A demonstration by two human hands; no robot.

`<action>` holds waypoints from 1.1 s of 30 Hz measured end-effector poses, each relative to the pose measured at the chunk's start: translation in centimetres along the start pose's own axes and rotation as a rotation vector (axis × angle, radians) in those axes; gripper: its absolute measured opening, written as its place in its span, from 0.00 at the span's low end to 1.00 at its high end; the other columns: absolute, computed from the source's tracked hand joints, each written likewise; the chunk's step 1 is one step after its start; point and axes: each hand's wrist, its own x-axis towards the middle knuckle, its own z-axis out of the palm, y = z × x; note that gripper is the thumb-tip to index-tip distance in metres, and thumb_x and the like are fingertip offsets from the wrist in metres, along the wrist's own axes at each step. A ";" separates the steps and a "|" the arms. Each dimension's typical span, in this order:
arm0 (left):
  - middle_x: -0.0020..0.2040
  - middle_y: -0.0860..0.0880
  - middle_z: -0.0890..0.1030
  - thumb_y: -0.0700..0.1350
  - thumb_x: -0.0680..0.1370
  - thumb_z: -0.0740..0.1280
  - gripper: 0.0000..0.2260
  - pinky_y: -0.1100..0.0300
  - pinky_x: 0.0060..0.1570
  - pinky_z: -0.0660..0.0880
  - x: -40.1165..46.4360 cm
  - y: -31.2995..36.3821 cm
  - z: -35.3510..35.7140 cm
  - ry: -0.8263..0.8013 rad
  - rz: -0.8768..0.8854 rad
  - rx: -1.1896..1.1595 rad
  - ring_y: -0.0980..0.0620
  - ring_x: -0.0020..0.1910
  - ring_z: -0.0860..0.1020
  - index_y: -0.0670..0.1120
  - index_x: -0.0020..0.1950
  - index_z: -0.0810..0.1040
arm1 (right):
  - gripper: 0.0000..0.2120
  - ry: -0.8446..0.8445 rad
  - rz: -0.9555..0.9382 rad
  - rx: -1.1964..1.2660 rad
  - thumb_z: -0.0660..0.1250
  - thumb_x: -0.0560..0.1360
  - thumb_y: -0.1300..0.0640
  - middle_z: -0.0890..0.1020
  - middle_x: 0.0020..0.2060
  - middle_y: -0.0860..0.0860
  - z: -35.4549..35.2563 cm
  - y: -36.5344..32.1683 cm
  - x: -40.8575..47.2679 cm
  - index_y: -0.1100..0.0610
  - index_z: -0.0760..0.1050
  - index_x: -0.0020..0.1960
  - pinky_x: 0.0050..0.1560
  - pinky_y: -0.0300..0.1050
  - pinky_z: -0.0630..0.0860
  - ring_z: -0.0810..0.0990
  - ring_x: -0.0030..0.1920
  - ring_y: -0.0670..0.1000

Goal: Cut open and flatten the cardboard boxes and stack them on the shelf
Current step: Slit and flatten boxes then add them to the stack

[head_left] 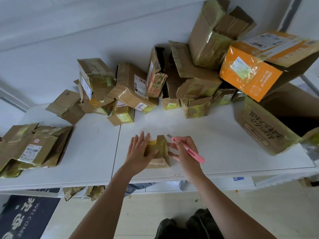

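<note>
Grip, right hand [185, 150]: curled round a pink box cutter [189, 150], blade tip barely legible. Grip, left hand [139, 150]: fingers flat, pressing the small cardboard box [159, 153] at the near middle of the desk [215, 140]; I cannot read its half-covered lettering. Unopened boxes [172, 80] heaped far; flattened stack [32, 147] left, cropped.

Left hand [140, 152]: I see it flat, fingers spread, pressing on the small cardboard box [159, 152].
Right hand [185, 152]: grips a pink utility knife [188, 150], blade tip just beside the box's right edge.
Surface [215, 144]: white; unopened boxes [131, 87] heaped along the back.
Far left: flattened boxes [32, 147] stacked.
</note>
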 end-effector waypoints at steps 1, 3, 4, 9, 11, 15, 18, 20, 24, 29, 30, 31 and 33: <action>0.81 0.51 0.40 0.56 0.82 0.59 0.32 0.54 0.75 0.37 0.1 -0.3 0.0 -0.025 -0.005 -0.005 0.48 0.78 0.36 0.52 0.81 0.47 | 0.03 0.006 0.004 0.005 0.63 0.82 0.58 0.85 0.48 0.50 -0.2 0.2 -0.2 0.58 0.73 0.50 0.48 0.50 0.83 0.85 0.52 0.51; 0.80 0.53 0.38 0.56 0.81 0.63 0.35 0.55 0.74 0.35 0.4 -0.8 -0.2 -0.081 -0.013 -0.036 0.51 0.78 0.34 0.54 0.80 0.45 | 0.03 0.012 -0.001 -0.003 0.63 0.82 0.59 0.85 0.49 0.50 -0.4 0.5 -0.5 0.58 0.74 0.50 0.47 0.47 0.83 0.85 0.52 0.52; 0.80 0.54 0.37 0.55 0.80 0.65 0.36 0.55 0.74 0.35 0.5 -0.9 -0.4 -0.110 -0.014 -0.060 0.52 0.77 0.33 0.54 0.80 0.45 | 0.03 0.011 -0.008 -0.010 0.63 0.82 0.60 0.85 0.48 0.50 -0.4 0.6 -0.6 0.58 0.74 0.50 0.47 0.46 0.82 0.85 0.51 0.52; 0.79 0.55 0.36 0.47 0.78 0.70 0.40 0.54 0.74 0.35 0.6 -1.6 -0.8 -0.165 0.000 -0.140 0.53 0.77 0.33 0.54 0.80 0.46 | 0.04 -0.018 -0.058 -0.092 0.63 0.81 0.59 0.83 0.43 0.53 0.3 0.6 -0.4 0.55 0.75 0.48 0.48 0.52 0.83 0.84 0.48 0.50; 0.80 0.55 0.38 0.46 0.77 0.71 0.40 0.53 0.74 0.36 0.6 -1.8 -0.7 -0.136 0.008 -0.162 0.52 0.78 0.34 0.54 0.80 0.48 | 0.05 -0.020 -0.055 -0.123 0.64 0.81 0.59 0.83 0.41 0.53 0.4 0.6 -0.3 0.55 0.76 0.47 0.53 0.59 0.82 0.83 0.48 0.51; 0.80 0.55 0.39 0.46 0.78 0.70 0.39 0.53 0.75 0.37 0.6 -2.0 -0.4 -0.112 0.028 -0.147 0.52 0.78 0.35 0.54 0.80 0.48 | 0.07 -0.031 -0.040 -0.177 0.65 0.80 0.59 0.82 0.40 0.54 0.1 0.6 -0.2 0.53 0.76 0.43 0.55 0.63 0.79 0.82 0.45 0.51; 0.80 0.54 0.37 0.47 0.78 0.69 0.39 0.54 0.74 0.35 0.7 -2.2 -0.3 -0.125 0.043 -0.125 0.52 0.77 0.34 0.54 0.80 0.47 | 0.07 -0.068 -0.081 -0.250 0.65 0.81 0.56 0.82 0.40 0.55 -0.4 0.9 -1.0 0.53 0.74 0.43 0.51 0.59 0.79 0.82 0.44 0.52; 0.80 0.54 0.37 0.47 0.78 0.69 0.39 0.55 0.74 0.35 0.8 -2.1 -0.3 -0.126 0.049 -0.112 0.52 0.77 0.33 0.54 0.80 0.46 | 0.07 -0.100 -0.131 -0.319 0.63 0.81 0.56 0.82 0.40 0.55 -0.8 1.1 -1.6 0.54 0.73 0.44 0.48 0.55 0.79 0.82 0.45 0.53; 0.80 0.54 0.37 0.47 0.78 0.69 0.40 0.55 0.74 0.35 0.7 -2.2 -0.4 -0.133 0.056 -0.103 0.51 0.77 0.33 0.54 0.80 0.46 | 0.06 -0.135 -0.229 -0.400 0.61 0.81 0.60 0.81 0.38 0.52 -1.4 1.3 -2.5 0.56 0.70 0.45 0.44 0.56 0.76 0.80 0.42 0.60; 0.80 0.53 0.37 0.47 0.79 0.69 0.39 0.54 0.74 0.35 0.7 -1.9 -0.6 -0.134 0.042 -0.091 0.51 0.78 0.34 0.53 0.81 0.46 | 0.06 -0.184 -0.239 -0.477 0.62 0.81 0.63 0.82 0.39 0.51 -2.2 1.4 -3.9 0.60 0.71 0.45 0.44 0.54 0.78 0.83 0.43 0.56; 0.80 0.53 0.37 0.47 0.79 0.69 0.39 0.54 0.74 0.35 0.8 -1.8 -0.7 -0.137 0.042 -0.091 0.51 0.78 0.34 0.53 0.81 0.46 | 0.05 -0.182 -0.236 -0.481 0.62 0.81 0.64 0.82 0.39 0.52 -2.4 1.6 -4.3 0.61 0.72 0.45 0.40 0.54 0.80 0.82 0.41 0.57; 0.80 0.53 0.38 0.47 0.79 0.69 0.38 0.54 0.74 0.36 0.8 -1.8 -0.8 -0.146 0.046 -0.095 0.51 0.78 0.34 0.53 0.81 0.46 | 0.05 -0.163 -0.232 -0.468 0.62 0.81 0.65 0.82 0.39 0.53 -2.7 1.5 -4.6 0.61 0.72 0.45 0.37 0.48 0.79 0.82 0.39 0.54; 0.80 0.55 0.38 0.47 0.79 0.69 0.38 0.52 0.75 0.37 0.8 -1.7 -1.1 -0.163 0.044 -0.125 0.52 0.78 0.35 0.54 0.81 0.47 | 0.06 -0.099 -0.228 -0.417 0.61 0.81 0.66 0.83 0.40 0.51 -2.9 0.8 -4.0 0.61 0.73 0.45 0.40 0.38 0.78 0.83 0.41 0.46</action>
